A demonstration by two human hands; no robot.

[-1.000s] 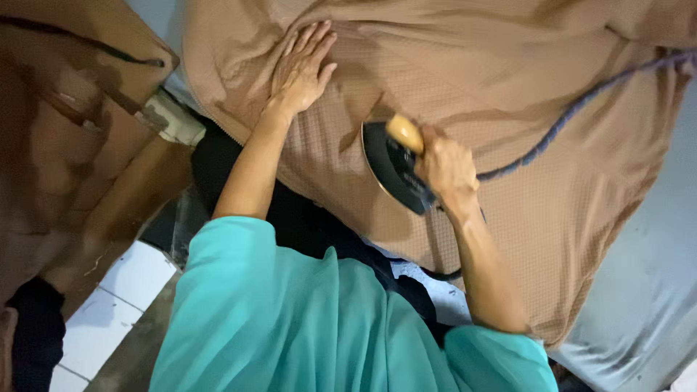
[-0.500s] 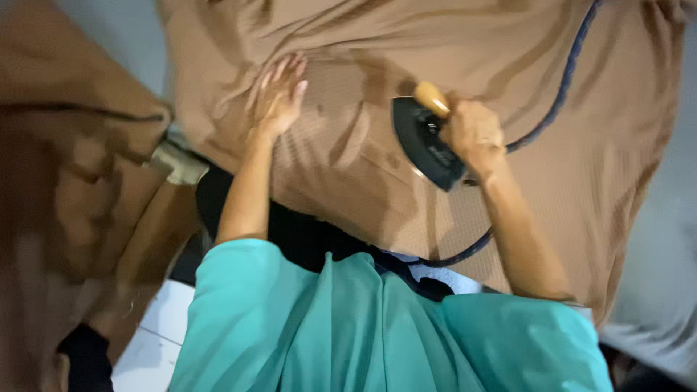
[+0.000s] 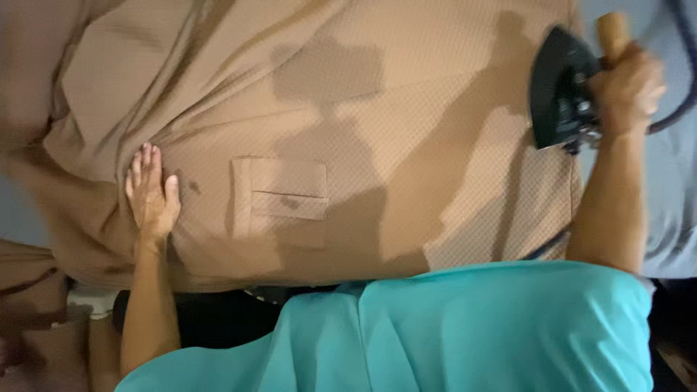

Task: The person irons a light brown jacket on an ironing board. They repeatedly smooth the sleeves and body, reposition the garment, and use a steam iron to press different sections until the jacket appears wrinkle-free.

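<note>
A tan textured garment (image 3: pixel 377 109) with a flapped pocket (image 3: pixel 279 196) lies spread over a padded surface. My left hand (image 3: pixel 151 194) rests flat on the cloth at its left side, fingers together, holding nothing. At the garment's right edge my right hand (image 3: pixel 626 86) grips the wooden handle (image 3: pixel 612 33) of a black iron (image 3: pixel 559 88), which is lifted and tilted so its dark soleplate faces left. A dark cord (image 3: pixel 679 109) trails off to the right of the hand.
A grey-blue cover (image 3: pixel 679 181) shows beside the garment on the right. More brown cloth (image 3: pixel 29 290) hangs at the lower left. My teal shirt (image 3: pixel 450 334) fills the bottom of the view, with a dark gap (image 3: pixel 210 316) beside it.
The iron has gone from the middle of the cloth to its right edge and now tilts up. My left hand slid toward the left side. The view is now closer, showing the pocket.
</note>
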